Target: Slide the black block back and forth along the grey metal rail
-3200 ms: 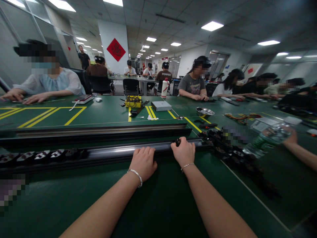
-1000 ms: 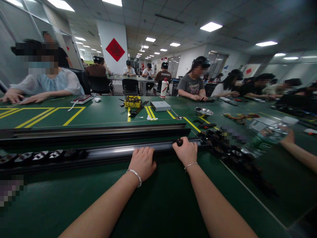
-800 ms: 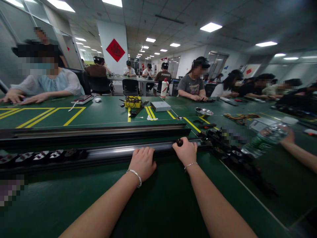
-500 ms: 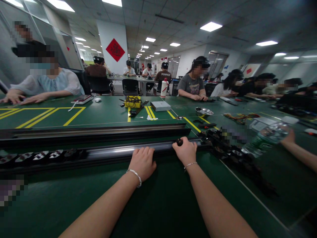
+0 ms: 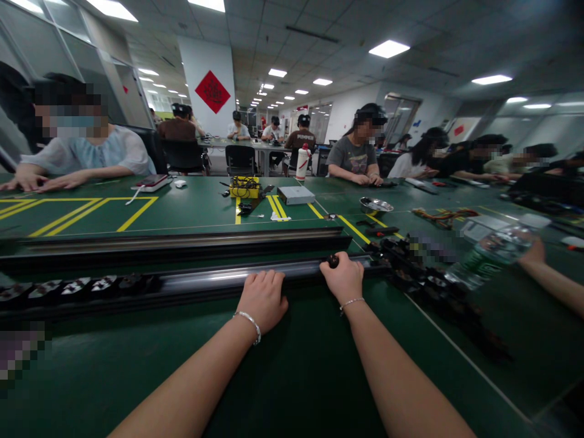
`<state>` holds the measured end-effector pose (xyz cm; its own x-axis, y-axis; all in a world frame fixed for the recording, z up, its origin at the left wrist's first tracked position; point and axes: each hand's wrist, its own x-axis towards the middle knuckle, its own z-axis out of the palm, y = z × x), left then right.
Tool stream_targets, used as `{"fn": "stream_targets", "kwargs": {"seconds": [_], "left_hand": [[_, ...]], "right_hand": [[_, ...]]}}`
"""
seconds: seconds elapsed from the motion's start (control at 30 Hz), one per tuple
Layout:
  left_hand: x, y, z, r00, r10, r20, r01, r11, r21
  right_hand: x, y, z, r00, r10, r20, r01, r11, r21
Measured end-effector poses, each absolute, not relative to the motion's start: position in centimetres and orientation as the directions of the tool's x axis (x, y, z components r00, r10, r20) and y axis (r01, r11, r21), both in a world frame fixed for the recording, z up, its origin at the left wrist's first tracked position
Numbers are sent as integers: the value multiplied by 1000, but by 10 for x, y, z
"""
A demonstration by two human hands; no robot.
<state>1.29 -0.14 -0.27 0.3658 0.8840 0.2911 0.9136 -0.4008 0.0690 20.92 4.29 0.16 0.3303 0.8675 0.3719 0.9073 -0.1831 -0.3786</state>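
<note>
A long black-edged metal rail (image 5: 210, 277) with a shiny channel lies across the table before me. My left hand (image 5: 263, 300) rests on its near side, fingers curled over the channel. Near the rail's right end, my right hand (image 5: 343, 280) grips a small dark round part (image 5: 333, 261), whose lower side is hidden by the fingers. Several black parts with shiny faces (image 5: 75, 286) sit in a row in the rail's left portion. Behind it lies a second, similar rail (image 5: 182, 243), parallel and untouched.
A pile of black parts (image 5: 438, 283) lies right of the rail, beside a clear water bottle (image 5: 493, 255) near another person's hand (image 5: 533, 252). Farther back stand a metal bowl (image 5: 376, 205), a grey box (image 5: 295, 194) and a yellow bin (image 5: 244, 187) with cables. Several people sit around.
My right hand has shifted slightly right along the rail with the small dark part. My left hand stays in place. At far left, a standing person's dark shape has moved left.
</note>
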Motion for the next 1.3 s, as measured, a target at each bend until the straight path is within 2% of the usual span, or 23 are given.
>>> {"fn": "stream_targets", "kwargs": {"seconds": [0.23, 0.53, 1.3], "left_hand": [[13, -2, -2, 360, 889, 281, 915, -396, 80], [13, -2, 0, 355, 898, 259, 918, -387, 82], [11, -2, -2, 379, 875, 300, 909, -413, 59]], "right_hand": [[209, 40, 5, 347, 874, 339, 914, -234, -332], [210, 41, 6, 352, 883, 311, 901, -229, -369], [214, 43, 3, 359, 852, 382, 905, -218, -365]]}}
